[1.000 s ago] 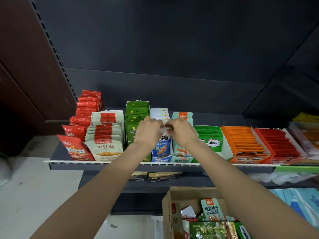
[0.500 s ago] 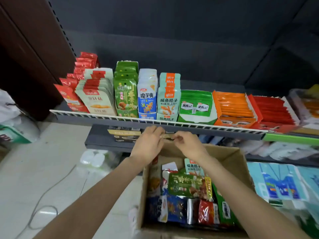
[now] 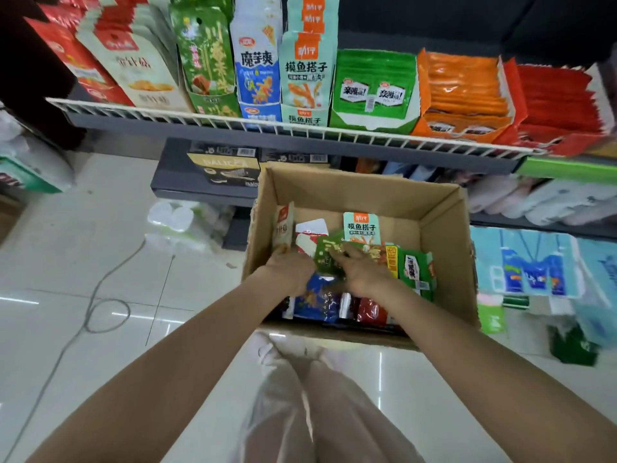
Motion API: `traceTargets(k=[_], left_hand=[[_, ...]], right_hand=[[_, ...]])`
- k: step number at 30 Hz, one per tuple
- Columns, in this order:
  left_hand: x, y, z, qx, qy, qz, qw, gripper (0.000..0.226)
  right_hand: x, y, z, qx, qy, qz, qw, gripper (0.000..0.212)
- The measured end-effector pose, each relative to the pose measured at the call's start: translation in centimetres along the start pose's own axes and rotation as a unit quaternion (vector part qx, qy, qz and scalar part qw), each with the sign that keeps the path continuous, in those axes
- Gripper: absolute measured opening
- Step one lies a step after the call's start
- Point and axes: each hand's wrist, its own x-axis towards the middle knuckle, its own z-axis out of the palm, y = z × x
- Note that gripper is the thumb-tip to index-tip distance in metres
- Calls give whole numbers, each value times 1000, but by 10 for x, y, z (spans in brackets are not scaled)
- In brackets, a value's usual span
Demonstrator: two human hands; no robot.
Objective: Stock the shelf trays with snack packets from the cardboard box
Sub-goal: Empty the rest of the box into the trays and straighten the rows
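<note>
An open cardboard box [image 3: 367, 192] stands on the floor below the shelf, holding several mixed snack packets. Both hands reach into it. My left hand [image 3: 290, 270] is at the left edge of a green packet [image 3: 329, 262], its fingers hidden among the packets. My right hand [image 3: 364, 274] lies on top of the same green packet with the fingers spread. A teal packet [image 3: 360, 227] stands upright behind them, and a blue packet [image 3: 317, 300] lies in front. Above, behind the white wire rail [image 3: 300, 128], the shelf trays hold rows of red, cream, green, blue, teal and orange packets [image 3: 464, 91].
A lower shelf carries black boxes [image 3: 223, 165]. A wrapped pack of bottles [image 3: 183, 215] sits on the tiled floor left of the box, and a grey cable [image 3: 107, 295] loops further left. Blue packs [image 3: 534, 262] fill the lower right shelf. My legs [image 3: 317, 396] are just behind the box.
Both hands dropped from the blue and teal rows on the shelf, past the rail, down into the cardboard box. The view tilted down with them.
</note>
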Motion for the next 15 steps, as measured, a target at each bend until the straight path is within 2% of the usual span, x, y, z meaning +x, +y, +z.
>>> traceTargets(k=[3, 5, 7, 9, 12, 15], left_hand=[[8, 11, -1, 10, -18, -2, 1000, 33], [11, 15, -3, 19, -2, -1, 1000, 38], [11, 18, -3, 36, 14, 1, 999, 49], [12, 20, -3, 61, 18, -13, 998, 54], [15, 23, -7, 71, 47, -31, 996, 35], [13, 14, -16, -12, 87, -35, 996, 27]], right_hand=[[0, 18, -9, -36, 2, 60, 998, 83], [-5, 34, -13, -43, 12, 99, 994, 85], [-11, 44, -13, -46, 9, 105, 993, 88], [-12, 46, -11, -25, 0, 91, 996, 81], [-9, 45, -9, 13, 24, 69, 997, 71], [-7, 41, -12, 100, 103, 16, 990, 50]])
